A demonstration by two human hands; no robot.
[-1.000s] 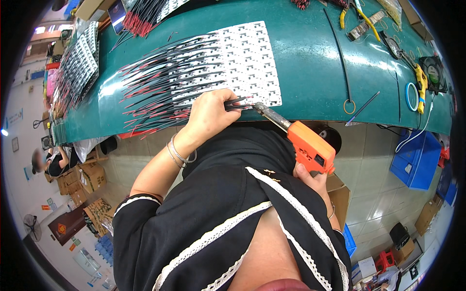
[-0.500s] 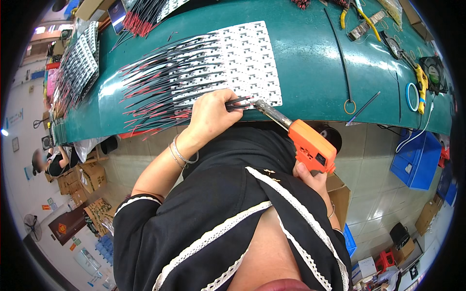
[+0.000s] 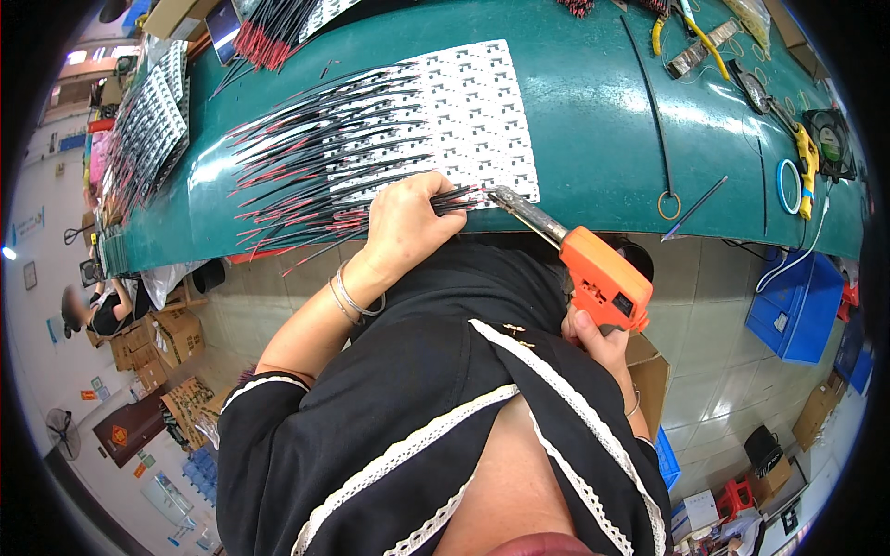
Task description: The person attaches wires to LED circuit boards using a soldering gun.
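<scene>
Right hand (image 3: 598, 335), centre right of the frame, is closed round the handle of an orange gun-shaped tool (image 3: 607, 278), probably a soldering gun; its trigger finger is hidden, so I cannot tell whether it presses. Left hand (image 3: 408, 221), near centre, has thumb and fingers pinched on black and red wires (image 3: 456, 195). Change over the last second: both hands have shifted slightly rightward, the tool's body most, while its tip has stayed by the wire ends. I judge this a small adjustment, with work still at the same spot. The white board sheet (image 3: 477, 102), upper centre, lies on the green table (image 3: 593, 120); wires cover its left part, its right part shows bare. In the way: the left hand hides the sheet's near edge, and tip and wire ends overlap in my view, so contact is uncertain. Wire tails overhang the table's near edge. Farther out, right of frame: a pen (image 3: 695, 208), a long black rod (image 3: 649, 111), a yellow-handled tool (image 3: 805, 157), all apart from the hands. Upper left: more wired sheets (image 3: 158, 111). Beyond, far left, a co-worker (image 3: 109, 306) sits well apart.
</scene>
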